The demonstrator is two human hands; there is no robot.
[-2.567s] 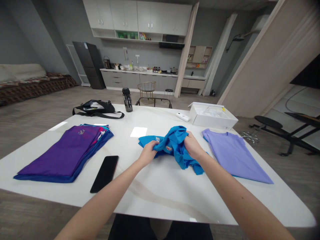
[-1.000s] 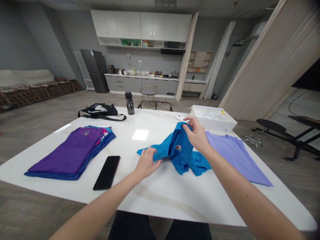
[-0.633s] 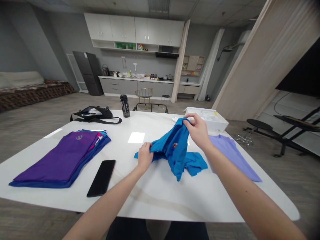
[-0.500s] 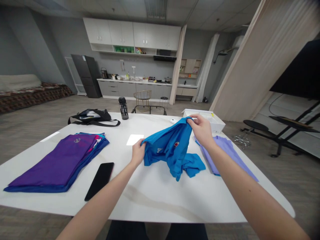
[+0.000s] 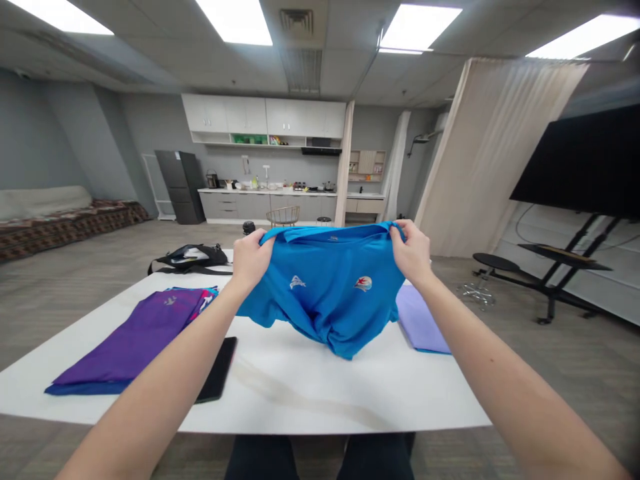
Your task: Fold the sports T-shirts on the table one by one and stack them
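A bright blue T-shirt (image 5: 330,287) hangs spread between my two hands, its collar upward and two small chest logos facing me. My left hand (image 5: 253,257) is closed on the shoulder at the left of the collar. At the opposite shoulder, my right hand (image 5: 411,250) pinches the cloth. The lower part of the shirt droops in bunched folds over the white table (image 5: 300,400); whether it touches the top I cannot tell. Left of it lies a stack of folded clothes with a purple garment (image 5: 130,333) uppermost. A folded lavender garment (image 5: 423,320) lies to the right, partly hidden.
A black phone (image 5: 217,373) lies near my left forearm, partly covered by it. Farther back are a black bag (image 5: 193,257) with a strap and a dark bottle (image 5: 249,228), mostly hidden. Beyond the table stand a chair (image 5: 283,217) and a round stool (image 5: 495,262).
Both hands have risen and moved apart, stretching the shirt from a crumpled bundle into a spread, hanging shape. The head view has tilted up, and the shirt now hides the white box.
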